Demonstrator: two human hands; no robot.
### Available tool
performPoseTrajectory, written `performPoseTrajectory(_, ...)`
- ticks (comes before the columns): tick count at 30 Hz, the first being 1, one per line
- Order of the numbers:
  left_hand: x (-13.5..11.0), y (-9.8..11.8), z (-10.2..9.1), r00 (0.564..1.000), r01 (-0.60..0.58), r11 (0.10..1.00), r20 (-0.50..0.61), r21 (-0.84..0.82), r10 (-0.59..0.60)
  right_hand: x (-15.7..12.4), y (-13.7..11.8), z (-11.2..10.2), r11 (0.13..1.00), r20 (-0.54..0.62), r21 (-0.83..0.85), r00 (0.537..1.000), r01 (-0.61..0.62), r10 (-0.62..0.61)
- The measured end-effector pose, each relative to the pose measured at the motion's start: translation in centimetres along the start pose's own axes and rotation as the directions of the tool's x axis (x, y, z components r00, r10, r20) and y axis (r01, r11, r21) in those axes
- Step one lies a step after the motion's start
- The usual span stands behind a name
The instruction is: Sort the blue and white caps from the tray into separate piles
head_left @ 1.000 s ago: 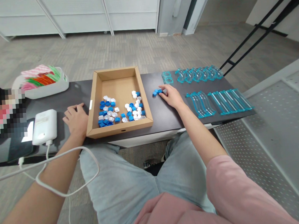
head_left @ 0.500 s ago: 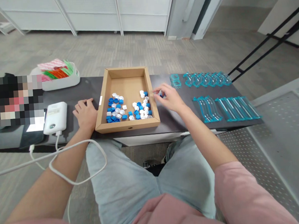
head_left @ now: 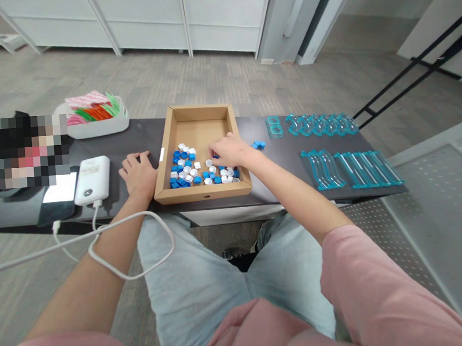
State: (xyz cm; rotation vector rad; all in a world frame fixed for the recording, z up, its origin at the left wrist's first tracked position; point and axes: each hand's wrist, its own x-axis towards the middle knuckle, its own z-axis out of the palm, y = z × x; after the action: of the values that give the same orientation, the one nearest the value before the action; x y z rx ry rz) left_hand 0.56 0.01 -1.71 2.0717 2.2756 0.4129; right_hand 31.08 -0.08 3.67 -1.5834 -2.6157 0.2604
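My right hand (head_left: 229, 151) is over the right-hand group of small blue and white hexagonal blocks (head_left: 212, 170) in a shallow cardboard box (head_left: 204, 195). Its fingers curl down and, with the thumb, close round a blue hexagonal block (head_left: 215, 156) that is mostly hidden. Resting on the dark table just left of the box, my left hand (head_left: 138, 174) is open, with fingers spread and nothing in it. A second group of blocks (head_left: 181, 168) lies in the left half of the box. Outside its right wall sits a small cluster of blue blocks (head_left: 258, 145).
On the right of the table (head_left: 281, 164) stand rows of clear teal-edged plastic pieces (head_left: 322, 125), with curved ones (head_left: 322, 170) and straight ones (head_left: 369, 168) nearer. To the left are a white power bank (head_left: 92, 180) with a cable, a phone (head_left: 60, 187) and a white basket (head_left: 100, 130).
My right hand has moved left from the table beside the box into it, over the blocks. The blue cluster on the table is now uncovered. My left hand stays put.
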Motion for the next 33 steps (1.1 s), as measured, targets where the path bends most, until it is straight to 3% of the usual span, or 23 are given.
performPoseTrajectory(5, 0.1, 0.0, -0.3, 0.998, 0.011, 1.000, 0.061, -0.019, -0.010, -2.2, 3.4, -1.0, 0.970, -0.268, 0.226, 0.963, 0.092, -0.029)
performPoseTrajectory(9, 0.0, 0.2, -0.7, 0.997, 0.004, 1.000, 0.074, -0.029, -0.002, -6.9, 8.1, -1.0, 0.923, -0.475, 0.382, 0.865, 0.041, 0.158)
performPoseTrajectory(13, -0.1, 0.4, -0.8, 0.997, 0.001, 1.000, 0.078, -0.027, 0.002, -12.1, 12.2, 2.2, 0.841, -0.533, 0.532, 0.734, -0.097, 0.421)
performPoseTrajectory(15, -0.1, 0.4, -0.8, 0.997, 0.007, 1.000, 0.082, -0.027, -0.004, -14.0, 13.2, 4.3, 0.813, -0.520, 0.563, 0.702, -0.147, 0.487)
performPoseTrajectory(18, 0.0, 0.3, -0.7, 0.996, 0.012, 1.000, 0.085, -0.012, -0.011, -15.4, 13.3, 6.8, 0.818, -0.478, 0.548, 0.737, -0.176, 0.479)
performPoseTrajectory(21, 0.1, 0.2, -0.6, 0.997, 0.013, 1.000, 0.077, 0.005, -0.013, -15.5, 12.8, 7.9, 0.834, -0.470, 0.526, 0.760, -0.166, 0.448)
performPoseTrajectory(33, -0.1, 0.2, -0.5, 0.998, 0.006, 1.000, 0.055, 0.029, -0.008, -14.4, 13.2, 7.2, 0.888, -0.437, 0.444, 0.836, -0.121, 0.333)
